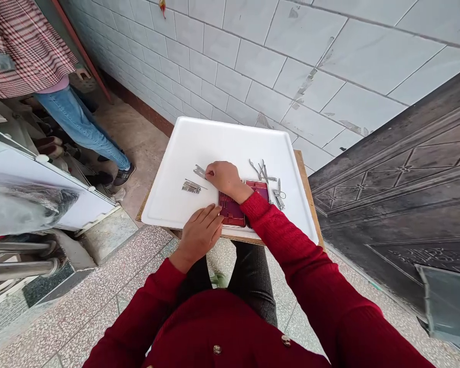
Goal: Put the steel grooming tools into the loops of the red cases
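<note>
A manicure case (233, 213) with a dark red lining lies open on a white tray (214, 135). My left hand (202, 230) rests flat against the case's near left corner, fingers stretched out. Above the case's left half, my right hand (224, 178) has its fingers bent into a pinch beside some slim metal tools (199, 170); whatever is between the fingertips is hidden. Left of the case sits a small group of metal pieces (192, 186), too small to name. Nippers (263, 170) lie beyond the case's right side, with a nail clipper (279, 199) nearer me.
The tray stands on a wooden board (303, 176) against a tiled wall (249, 61). At the right is a dark ornamented door panel (398, 168). A person in jeans (82, 122) stands at the far left, by a shoe rack (49, 148).
</note>
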The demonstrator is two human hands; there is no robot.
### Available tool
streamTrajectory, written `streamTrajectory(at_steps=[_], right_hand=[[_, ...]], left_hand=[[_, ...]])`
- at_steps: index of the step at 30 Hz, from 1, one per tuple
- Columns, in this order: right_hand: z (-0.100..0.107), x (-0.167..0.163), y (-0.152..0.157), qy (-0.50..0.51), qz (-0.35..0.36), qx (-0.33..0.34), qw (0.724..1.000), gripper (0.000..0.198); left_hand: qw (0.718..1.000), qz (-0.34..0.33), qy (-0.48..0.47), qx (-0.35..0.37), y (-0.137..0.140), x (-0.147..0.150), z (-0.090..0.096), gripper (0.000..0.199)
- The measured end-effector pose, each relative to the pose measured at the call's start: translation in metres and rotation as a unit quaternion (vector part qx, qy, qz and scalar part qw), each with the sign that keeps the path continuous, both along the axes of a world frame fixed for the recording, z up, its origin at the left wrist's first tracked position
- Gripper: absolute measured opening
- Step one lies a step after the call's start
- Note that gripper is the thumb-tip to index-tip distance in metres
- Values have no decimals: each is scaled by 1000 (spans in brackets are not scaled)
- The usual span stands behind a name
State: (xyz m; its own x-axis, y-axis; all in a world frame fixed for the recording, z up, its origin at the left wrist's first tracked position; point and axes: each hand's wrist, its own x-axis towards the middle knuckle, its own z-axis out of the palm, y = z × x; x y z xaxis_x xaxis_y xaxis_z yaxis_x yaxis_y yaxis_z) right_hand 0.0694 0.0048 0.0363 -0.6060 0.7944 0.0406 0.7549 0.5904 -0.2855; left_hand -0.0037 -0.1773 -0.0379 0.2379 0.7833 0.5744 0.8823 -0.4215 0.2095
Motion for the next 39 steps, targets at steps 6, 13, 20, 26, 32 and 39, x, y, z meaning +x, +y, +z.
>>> streamTrajectory(at_steps=[6, 13, 20, 26, 32, 39], right_hand=[[-2, -6, -3, -25, 6, 15, 1000, 23], [-1, -14, -3, -62, -11, -1, 998, 21], [6, -17, -4, -87, -9, -2, 996, 22], [13, -18, -7, -121, 2, 10, 993, 23], [18, -19, -10, -146, 5, 3, 989, 29], [14, -15, -8, -140, -16, -5, 990, 26]], left_hand=[[1000, -2, 7, 11, 0, -1, -1, 26], [1000, -6, -13, -2, 0, -2, -4, 30], [1000, 5, 6, 14, 1, 0, -1, 25], [999, 3, 9, 35, 2, 0, 0, 23], [1000, 5, 10, 27, 1, 0, 0, 24], [1000, 4, 10, 29, 1, 0, -1, 25]])
